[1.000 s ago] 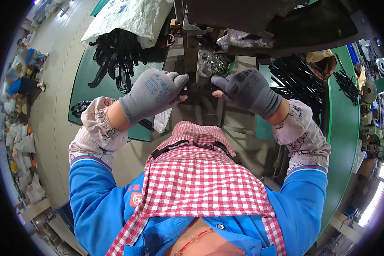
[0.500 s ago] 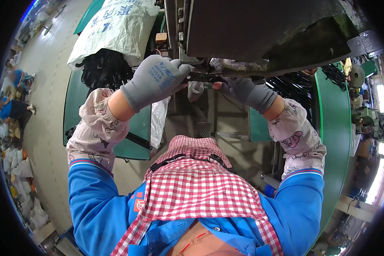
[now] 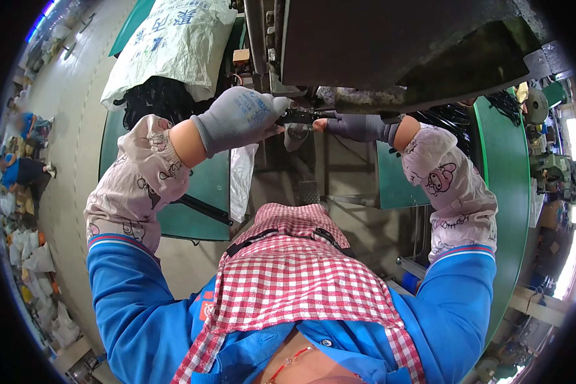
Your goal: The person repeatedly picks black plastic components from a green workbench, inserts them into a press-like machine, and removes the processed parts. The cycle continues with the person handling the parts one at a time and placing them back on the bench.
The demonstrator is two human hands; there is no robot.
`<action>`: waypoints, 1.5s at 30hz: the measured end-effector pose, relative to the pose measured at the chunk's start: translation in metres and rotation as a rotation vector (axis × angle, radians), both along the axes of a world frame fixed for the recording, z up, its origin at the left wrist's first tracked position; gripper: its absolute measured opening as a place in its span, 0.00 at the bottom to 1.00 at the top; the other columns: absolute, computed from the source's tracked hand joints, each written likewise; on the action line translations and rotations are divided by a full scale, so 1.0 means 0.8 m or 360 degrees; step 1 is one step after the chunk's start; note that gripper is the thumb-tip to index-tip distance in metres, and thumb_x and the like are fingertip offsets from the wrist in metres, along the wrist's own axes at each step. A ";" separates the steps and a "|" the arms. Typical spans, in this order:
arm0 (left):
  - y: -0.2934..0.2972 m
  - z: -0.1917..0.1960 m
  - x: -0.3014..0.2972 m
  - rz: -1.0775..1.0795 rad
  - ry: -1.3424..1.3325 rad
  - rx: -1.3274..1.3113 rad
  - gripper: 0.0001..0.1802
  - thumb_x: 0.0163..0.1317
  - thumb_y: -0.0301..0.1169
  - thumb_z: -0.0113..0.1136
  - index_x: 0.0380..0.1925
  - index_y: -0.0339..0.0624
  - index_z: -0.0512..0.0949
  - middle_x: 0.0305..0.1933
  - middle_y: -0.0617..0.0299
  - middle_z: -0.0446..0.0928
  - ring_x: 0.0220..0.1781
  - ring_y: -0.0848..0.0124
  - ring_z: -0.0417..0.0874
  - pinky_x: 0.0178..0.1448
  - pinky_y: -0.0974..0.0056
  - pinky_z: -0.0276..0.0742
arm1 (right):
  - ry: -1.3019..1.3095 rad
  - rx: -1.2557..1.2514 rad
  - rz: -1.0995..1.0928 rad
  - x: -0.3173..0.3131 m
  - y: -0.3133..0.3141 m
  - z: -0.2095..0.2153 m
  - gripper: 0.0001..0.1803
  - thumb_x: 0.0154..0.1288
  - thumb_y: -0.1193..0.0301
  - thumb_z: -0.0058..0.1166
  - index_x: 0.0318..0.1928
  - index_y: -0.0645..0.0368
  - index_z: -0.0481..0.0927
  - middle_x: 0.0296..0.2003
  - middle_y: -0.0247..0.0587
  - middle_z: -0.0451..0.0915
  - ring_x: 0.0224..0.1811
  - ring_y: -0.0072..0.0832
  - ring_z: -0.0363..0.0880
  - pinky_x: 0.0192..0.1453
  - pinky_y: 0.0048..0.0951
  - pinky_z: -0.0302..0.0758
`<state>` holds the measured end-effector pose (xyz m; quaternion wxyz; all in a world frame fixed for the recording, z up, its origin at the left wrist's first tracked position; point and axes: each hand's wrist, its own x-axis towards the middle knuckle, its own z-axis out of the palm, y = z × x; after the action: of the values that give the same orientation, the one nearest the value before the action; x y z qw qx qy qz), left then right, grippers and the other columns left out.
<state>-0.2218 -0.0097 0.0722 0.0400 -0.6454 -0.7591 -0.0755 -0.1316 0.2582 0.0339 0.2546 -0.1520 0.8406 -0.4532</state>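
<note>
My left hand (image 3: 242,120), in a light grey knit glove, is closed with its thumb and fingers on the left end of a small dark black part (image 3: 301,116). My right hand (image 3: 358,127), in a darker grey glove with bare fingertips showing, pinches the right end of the same part. The piece is held level between both hands, just below the front edge of a machine (image 3: 358,48). Its exact kind cannot be made out, and the gloved fingers hide both ends.
A white woven sack (image 3: 179,48) spilling black strips (image 3: 157,102) lies on the left green table (image 3: 198,217). More black strips lie beyond my right hand, by a long green table (image 3: 502,166). Grey metal framing hangs ahead. People (image 3: 25,166) are in the aisle far left.
Both hands have shifted slightly, keeping the black part between them. My right wrist has risen and levelled out, and my elbows have spread a little outward.
</note>
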 end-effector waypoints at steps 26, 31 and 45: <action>0.126 -0.066 0.253 0.0165 -0.4068 0.0494 0.22 0.72 0.38 0.59 0.59 0.38 0.70 0.49 0.58 0.80 0.43 0.73 0.82 0.48 0.63 0.80 | -0.0686 -0.0056 -0.0318 0.035 -0.039 0.055 0.27 0.76 0.45 0.42 0.32 0.56 0.77 0.20 0.26 0.71 0.20 0.16 0.71 0.26 0.20 0.67; 0.129 -0.053 0.260 0.0246 -0.3851 0.0600 0.15 0.73 0.36 0.56 0.52 0.37 0.74 0.45 0.59 0.83 0.30 0.75 0.81 0.38 0.67 0.80 | -0.0684 -0.0458 -0.0415 0.034 -0.020 0.035 0.31 0.75 0.43 0.42 0.36 0.59 0.82 0.24 0.30 0.76 0.25 0.17 0.74 0.30 0.22 0.69; -0.317 -0.252 0.181 0.2434 -0.2586 0.2194 0.12 0.74 0.34 0.52 0.50 0.42 0.65 0.44 0.52 0.81 0.28 0.74 0.78 0.30 0.67 0.77 | 0.0128 0.1568 -0.1076 -0.090 0.001 -0.187 0.26 0.66 0.52 0.48 0.57 0.54 0.82 0.59 0.54 0.79 0.63 0.52 0.77 0.65 0.49 0.72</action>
<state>-0.0767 -0.2634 -0.1291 -0.0738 0.3280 -0.5439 -0.7689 -0.2035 0.2593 -0.1161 0.1048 0.2429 0.9625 -0.0598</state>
